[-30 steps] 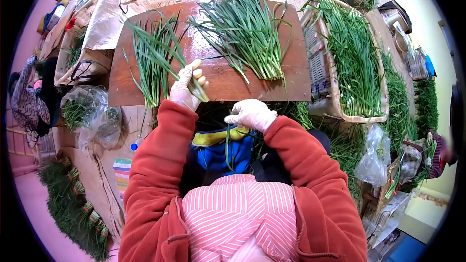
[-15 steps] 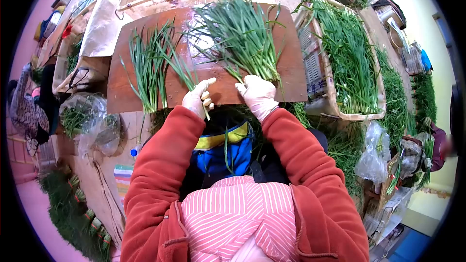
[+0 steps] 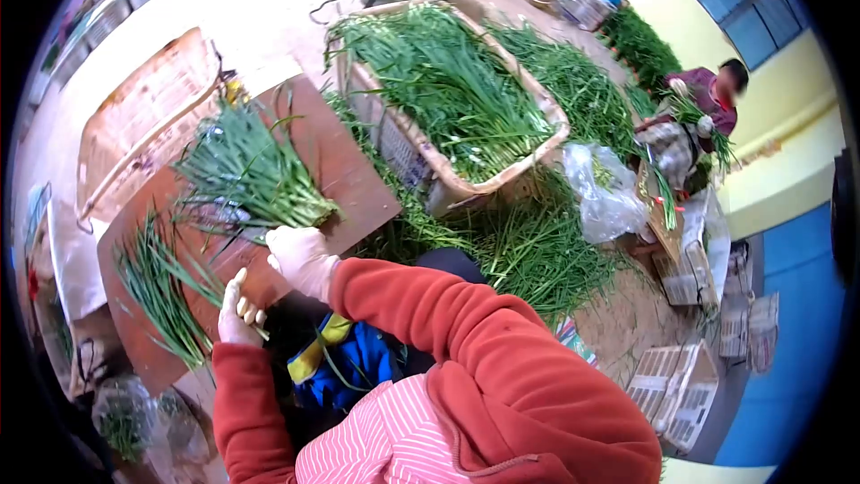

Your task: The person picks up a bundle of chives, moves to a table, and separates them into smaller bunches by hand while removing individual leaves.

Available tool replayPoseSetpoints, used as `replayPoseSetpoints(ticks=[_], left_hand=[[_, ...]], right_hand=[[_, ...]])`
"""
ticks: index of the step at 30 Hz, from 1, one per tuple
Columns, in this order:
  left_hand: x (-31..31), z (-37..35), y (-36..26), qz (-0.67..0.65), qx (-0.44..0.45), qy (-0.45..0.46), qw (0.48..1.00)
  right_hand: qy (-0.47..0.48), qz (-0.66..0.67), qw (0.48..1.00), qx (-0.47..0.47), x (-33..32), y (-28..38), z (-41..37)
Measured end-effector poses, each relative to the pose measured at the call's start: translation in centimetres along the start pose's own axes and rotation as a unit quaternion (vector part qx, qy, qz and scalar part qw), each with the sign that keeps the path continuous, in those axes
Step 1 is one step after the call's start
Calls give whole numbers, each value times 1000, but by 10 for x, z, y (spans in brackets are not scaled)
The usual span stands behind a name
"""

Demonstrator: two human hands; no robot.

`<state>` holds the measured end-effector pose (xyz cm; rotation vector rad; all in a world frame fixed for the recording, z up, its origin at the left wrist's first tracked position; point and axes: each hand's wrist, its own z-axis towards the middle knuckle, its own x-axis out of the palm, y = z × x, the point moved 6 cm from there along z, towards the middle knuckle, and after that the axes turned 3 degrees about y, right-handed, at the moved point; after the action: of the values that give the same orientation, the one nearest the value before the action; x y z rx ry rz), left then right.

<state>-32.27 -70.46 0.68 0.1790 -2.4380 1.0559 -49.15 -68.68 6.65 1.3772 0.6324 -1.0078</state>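
My left hand (image 3: 238,312), gloved, is closed around a few garlic chives (image 3: 202,282), their pale ends poking out below the fingers. My right hand (image 3: 303,260), also gloved, is closed beside the root ends of a larger heap of garlic chives (image 3: 255,175). Whatever its fingers may pinch is hidden. Both hands are at the near edge of a brown board (image 3: 354,179). A smaller pile of garlic chives (image 3: 159,287) lies on the board's left part, leaves pointing away.
Right of the board stands a crate (image 3: 560,116) full of garlic chives. Loose greens (image 3: 537,251) cover the floor near it, beside a clear plastic bag (image 3: 605,197). Another person (image 3: 708,108) sits at the right, holding greens. A crate (image 3: 148,103) stands beyond the board.
My view has swung to the right, so the board now appears tilted and further left. The left hand still holds its chives; both hands remain close together at the board's edge.
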Motion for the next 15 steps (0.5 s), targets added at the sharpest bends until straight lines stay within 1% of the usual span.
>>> replayPoseSetpoints(ticks=[1,2,4,5,6,7,8,9,10,11,12,13,14,15], left_hand=[[0,-1,0,10,-1,-25,1000],[1,1,2,15,-2,-25,1000],[0,4,2,16,4,33,999],[6,0,0,13,2,54,998],[11,-7,-2,23,-17,-18,999],[14,-17,-3,34,-15,-136,990],[17,-16,-3,23,-15,-71,997],[9,-9,0,22,-9,-1,1000],[6,-7,2,12,-8,-13,1000],[2,-3,4,4,-5,12,1000],[5,-6,3,13,-18,-11,1000],[2,-5,3,16,-12,-57,998],[4,-6,3,17,-3,-23,1000],[4,-6,1,24,2,-8,1000]], right_hand=[[81,-26,996,42,10,-10,3],[116,-63,988,84,22,-21,6],[104,-103,986,76,46,-37,9],[97,-114,987,60,40,-32,10],[95,-120,987,40,33,-28,5],[69,-83,994,23,31,-27,3],[44,-46,998,6,30,-26,0],[42,5,999,-1,27,-18,-7],[37,52,998,-6,18,-10,-10],[42,74,996,-26,12,1,-15],[47,93,994,-42,7,11,-22],[72,106,991,-47,8,17,-27],[96,117,987,-49,9,20,-30],[129,108,985,-49,9,26,-32]])
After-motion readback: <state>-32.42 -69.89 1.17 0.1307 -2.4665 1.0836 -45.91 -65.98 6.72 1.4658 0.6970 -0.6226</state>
